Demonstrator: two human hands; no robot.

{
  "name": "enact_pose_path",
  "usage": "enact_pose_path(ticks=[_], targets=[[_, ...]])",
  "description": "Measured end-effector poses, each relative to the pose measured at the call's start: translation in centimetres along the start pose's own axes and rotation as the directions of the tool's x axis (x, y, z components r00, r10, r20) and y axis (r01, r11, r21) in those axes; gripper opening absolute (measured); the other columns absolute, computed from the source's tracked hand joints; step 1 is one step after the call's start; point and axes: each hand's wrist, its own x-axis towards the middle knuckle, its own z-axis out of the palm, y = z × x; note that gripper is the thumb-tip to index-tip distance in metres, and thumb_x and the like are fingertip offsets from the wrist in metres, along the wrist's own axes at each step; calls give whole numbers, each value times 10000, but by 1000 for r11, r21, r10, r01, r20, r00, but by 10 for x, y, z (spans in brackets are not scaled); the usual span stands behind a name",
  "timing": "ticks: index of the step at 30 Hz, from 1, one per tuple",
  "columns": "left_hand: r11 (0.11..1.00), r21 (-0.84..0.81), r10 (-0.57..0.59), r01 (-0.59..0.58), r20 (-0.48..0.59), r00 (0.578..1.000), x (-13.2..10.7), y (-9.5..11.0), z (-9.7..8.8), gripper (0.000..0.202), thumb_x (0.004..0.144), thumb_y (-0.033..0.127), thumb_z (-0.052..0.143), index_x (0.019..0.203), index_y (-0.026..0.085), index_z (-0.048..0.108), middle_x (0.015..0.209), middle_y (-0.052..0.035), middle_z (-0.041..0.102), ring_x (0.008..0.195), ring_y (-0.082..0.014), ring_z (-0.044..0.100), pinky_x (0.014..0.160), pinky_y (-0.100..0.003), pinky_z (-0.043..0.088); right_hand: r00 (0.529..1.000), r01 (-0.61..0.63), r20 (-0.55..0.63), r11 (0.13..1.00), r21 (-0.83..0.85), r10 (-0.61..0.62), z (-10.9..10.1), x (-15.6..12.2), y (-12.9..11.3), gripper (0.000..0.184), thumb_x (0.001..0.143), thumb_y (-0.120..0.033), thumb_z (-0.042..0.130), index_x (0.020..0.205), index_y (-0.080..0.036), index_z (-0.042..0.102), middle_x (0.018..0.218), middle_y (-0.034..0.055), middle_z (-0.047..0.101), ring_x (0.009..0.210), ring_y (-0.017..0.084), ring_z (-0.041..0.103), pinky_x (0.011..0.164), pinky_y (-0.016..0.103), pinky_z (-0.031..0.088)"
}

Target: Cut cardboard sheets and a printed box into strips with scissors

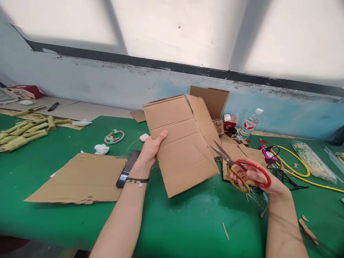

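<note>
My left hand grips the left edge of a creased cardboard sheet and holds it tilted up above the green table. My right hand has its fingers through the red and yellow handles of a pair of scissors. The blades are slightly apart and point up-left, close to the sheet's right edge. A dark bracelet sits on my left wrist.
A flat cardboard piece lies at the left with a phone beside it. Bamboo-like sticks are piled far left. Behind are an open box, a water bottle, yellow cable, bagged skewers and cardboard scraps.
</note>
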Motion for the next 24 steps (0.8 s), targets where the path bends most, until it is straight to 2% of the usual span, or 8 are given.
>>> enact_pose_path(ticks=[3, 5, 9, 13, 16, 18, 21, 24], targets=[[999, 28, -48, 46, 87, 995, -6, 4, -1, 606, 828, 497, 980, 1306, 163, 815, 1388, -156, 840, 1234, -369, 827, 1016, -452, 734, 968, 118, -222, 993, -21, -119, -6, 8, 2, 489, 947, -525, 927, 1362, -318, 773, 1178, 101, 841, 929, 252, 808, 781, 347, 667], [995, 33, -102, 98, 158, 982, -12, 7, 0, 576, 854, 504, 968, 1303, 171, 825, 1362, -147, 852, 1189, -355, 840, 951, -412, 746, 898, 193, -389, 978, -75, -207, -6, 18, 5, 480, 935, -487, 947, 1355, -337, 771, 1241, 74, 843, 909, 215, 792, 838, 337, 675], [970, 37, -241, 241, 286, 928, -20, 15, 0, 515, 869, 508, 964, 1251, 185, 841, 1269, -132, 878, 1049, -329, 865, 815, -373, 748, 810, 320, -488, 943, -97, -325, 3, 35, 10, 537, 873, -506, 991, 1337, -344, 775, 1283, 61, 840, 966, 214, 785, 915, 358, 677], [925, 74, -377, 373, 303, 875, -27, 21, 0, 465, 821, 485, 1006, 1133, 187, 831, 1162, -106, 886, 906, -283, 860, 710, -339, 723, 737, 339, -562, 925, -172, -375, 11, 48, 15, 632, 753, -507, 1071, 1289, -320, 793, 1108, 40, 832, 933, 190, 747, 807, 287, 644], [909, 72, -414, 410, 254, 874, -30, 21, 2, 452, 784, 465, 1037, 1068, 195, 813, 1091, -78, 882, 843, -259, 850, 676, -332, 713, 652, 322, -662, 925, -200, -370, 8, 56, 21, 663, 711, -600, 1064, 1234, -310, 779, 964, -5, 771, 805, 156, 693, 666, 250, 593], [916, 44, -397, 400, 256, 881, -30, 20, 2, 457, 787, 455, 1032, 1100, 200, 820, 1097, -78, 884, 864, -266, 856, 697, -341, 720, 612, 274, -715, 939, -209, -337, 2, 58, 25, 648, 731, -662, 1032, 1194, -295, 767, 870, -37, 708, 683, 122, 613, 558, 221, 522], [935, 9, -342, 355, 283, 896, -26, 17, -2, 471, 816, 453, 1002, 1175, 199, 833, 1157, -97, 887, 945, -289, 868, 752, -348, 732, 592, 191, -762, 964, -186, -264, -7, 57, 28, 638, 745, -740, 997, 1097, -273, 743, 779, -57, 657, 588, 98, 544, 473, 201, 451], [944, -3, -314, 330, 299, 901, -24, 14, -3, 478, 840, 452, 979, 1222, 206, 833, 1205, -103, 888, 1000, -307, 874, 777, -353, 736, 644, 177, -732, 974, -142, -224, -6, 56, 28, 595, 784, -770, 955, 1046, -281, 738, 818, -34, 713, 613, 121, 623, 500, 224, 521]])
